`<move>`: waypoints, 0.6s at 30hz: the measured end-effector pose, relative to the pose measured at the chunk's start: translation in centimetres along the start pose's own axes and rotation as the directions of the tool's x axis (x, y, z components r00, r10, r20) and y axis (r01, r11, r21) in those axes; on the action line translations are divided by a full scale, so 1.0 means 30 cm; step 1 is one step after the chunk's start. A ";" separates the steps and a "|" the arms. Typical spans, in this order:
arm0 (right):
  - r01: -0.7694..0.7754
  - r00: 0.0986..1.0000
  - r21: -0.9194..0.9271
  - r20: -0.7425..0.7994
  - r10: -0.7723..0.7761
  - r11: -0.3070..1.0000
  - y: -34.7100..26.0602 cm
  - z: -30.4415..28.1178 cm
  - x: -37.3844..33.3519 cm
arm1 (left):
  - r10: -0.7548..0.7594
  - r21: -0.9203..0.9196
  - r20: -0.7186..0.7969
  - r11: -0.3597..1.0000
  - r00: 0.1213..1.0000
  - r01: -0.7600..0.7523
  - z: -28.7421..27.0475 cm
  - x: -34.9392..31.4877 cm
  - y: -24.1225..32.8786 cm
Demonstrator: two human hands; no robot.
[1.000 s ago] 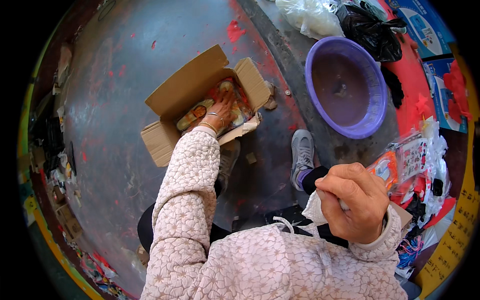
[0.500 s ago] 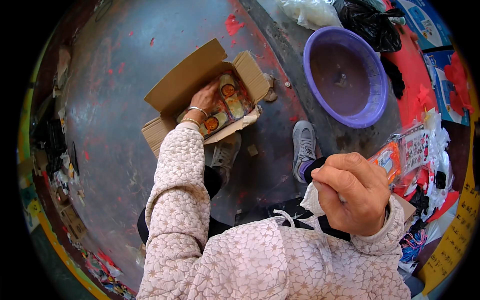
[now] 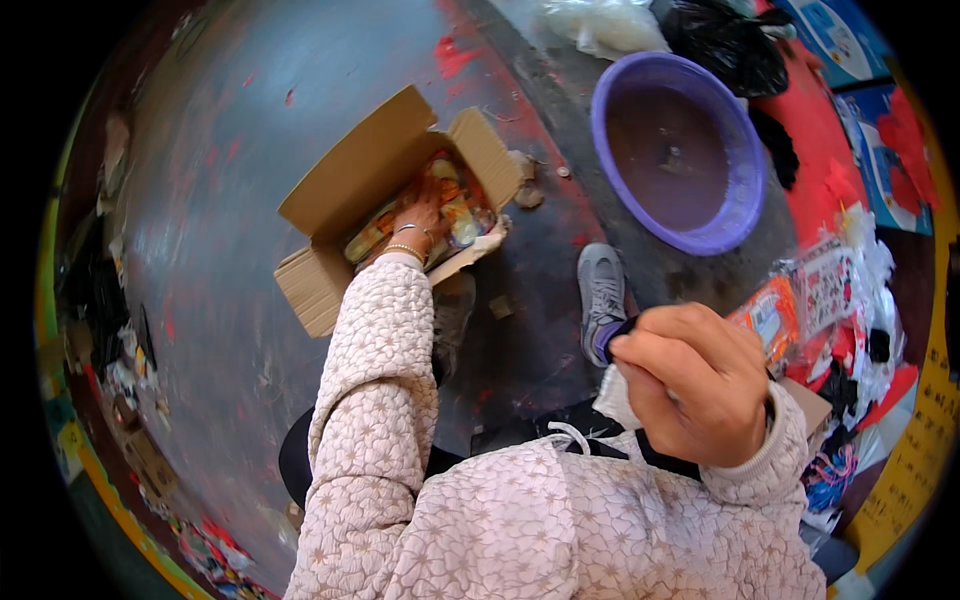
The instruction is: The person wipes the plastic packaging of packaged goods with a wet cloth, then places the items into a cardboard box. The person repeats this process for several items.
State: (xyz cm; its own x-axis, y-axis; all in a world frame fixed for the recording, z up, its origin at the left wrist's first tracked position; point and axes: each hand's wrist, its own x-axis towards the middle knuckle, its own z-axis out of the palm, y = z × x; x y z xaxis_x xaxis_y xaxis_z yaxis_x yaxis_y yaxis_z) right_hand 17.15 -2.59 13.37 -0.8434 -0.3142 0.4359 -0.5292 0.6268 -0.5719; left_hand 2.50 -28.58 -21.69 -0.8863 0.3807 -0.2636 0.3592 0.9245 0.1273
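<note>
I am watching the left hand (image 3: 420, 222) reaching out to the upper middle of the frame, down into an open cardboard box (image 3: 385, 205) that is sitting on the grey floor (image 3: 250, 150). The fingers are lying loosely spread and bent on top of the packets (image 3: 455, 205) inside the box, touching them; I cannot tell whether they are actually gripping one. Thin bangles (image 3: 405, 248) are showing at the wrist, and the pale patterned sleeve (image 3: 375, 380) is running back from there toward the lower edge.

The box flaps are standing open, one large flap tilting up toward the upper left and a shorter one at the right. The packets, orange and yellow, are filling the bottom of the box, just beside the fingertips.

The right hand (image 3: 690, 385) is hanging much closer to me, in the lower right of the frame, well apart from the box. It is curling into a fist with the fingers pressed together, and it is pinching a bit of white, thin material (image 3: 615, 395) that is sticking out at its left side; what the material is I cannot tell.

A grey shoe (image 3: 600, 290) is resting on the floor just above that hand. A round purple basin (image 3: 680, 150) is sitting in the upper right, and a heap of printed plastic wrappers (image 3: 820, 290) is lying along the right edge.
</note>
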 end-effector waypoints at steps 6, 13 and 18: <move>-0.032 0.990 -0.170 -0.142 0.008 0.985 0.005 0.005 -0.015 | 0.296 -0.128 0.169 0.952 0.940 -0.277 -0.133 0.077 -0.046; -0.234 0.910 -0.022 -0.358 0.211 0.972 0.032 -0.033 0.022 | 0.185 0.310 0.544 0.862 0.818 -0.401 -0.464 0.071 0.021; -0.350 0.635 0.327 -0.607 0.478 0.878 0.067 -0.180 -0.025 | 0.394 0.029 0.327 0.905 0.859 -0.426 -0.825 -0.184 0.395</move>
State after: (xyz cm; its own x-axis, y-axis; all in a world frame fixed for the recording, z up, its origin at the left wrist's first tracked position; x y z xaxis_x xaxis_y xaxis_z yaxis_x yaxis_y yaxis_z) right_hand 17.21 2.76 15.66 -0.7316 0.5333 0.4247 -0.2003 0.4273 -0.8816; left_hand 4.43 -20.19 4.94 -0.5245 0.6971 -0.4888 0.7104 0.6748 0.2000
